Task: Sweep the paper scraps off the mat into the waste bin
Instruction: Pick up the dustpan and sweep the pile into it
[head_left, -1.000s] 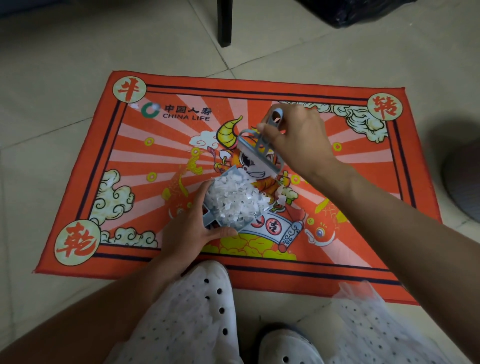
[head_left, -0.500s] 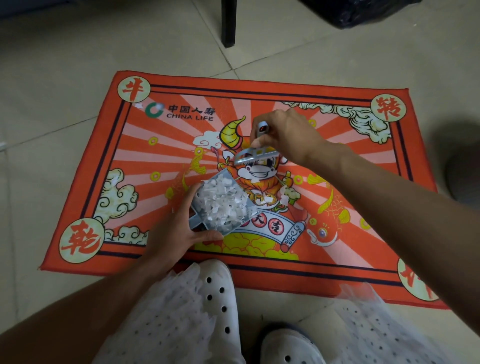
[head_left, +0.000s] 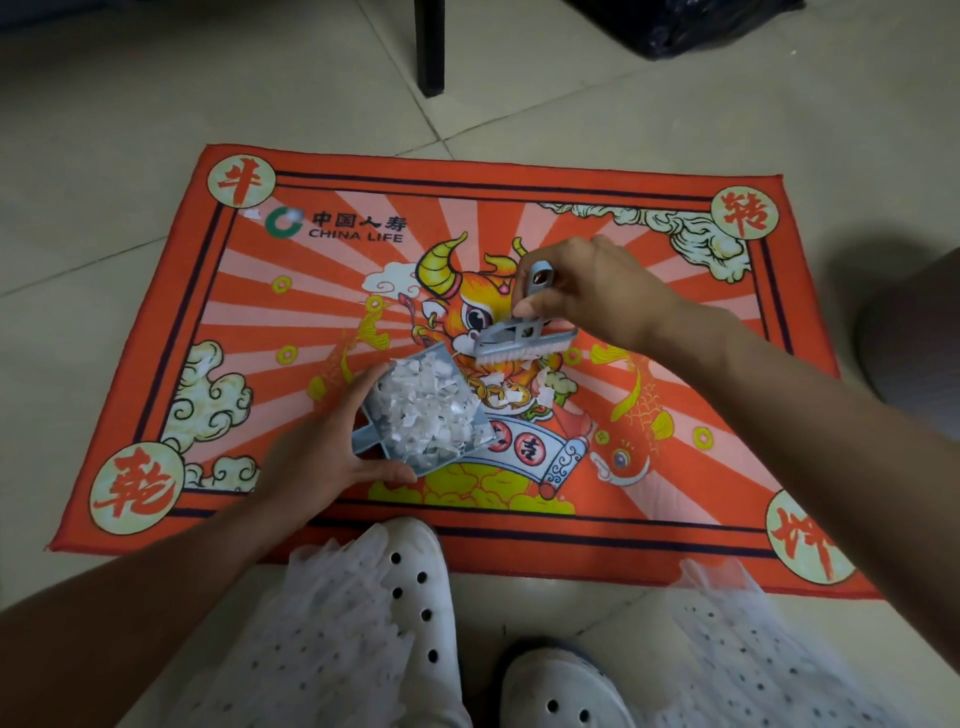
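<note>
Paper scraps (head_left: 524, 397): a few loose on mat (head_left: 675, 499), most heaped in dustpan (head_left: 421, 410); judged featherlight, easily scattered, best brushed, not pinched; left hand (head_left: 332, 447) gripped dustpan; right hand (head_left: 597, 291) clasped brush (head_left: 524, 343); pale tiled floor (head_left: 130, 104); black bag (head_left: 685, 21) beyond.

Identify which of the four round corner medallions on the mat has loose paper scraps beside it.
The far-left medallion; white scraps lie just below it, unlike the others.
</note>
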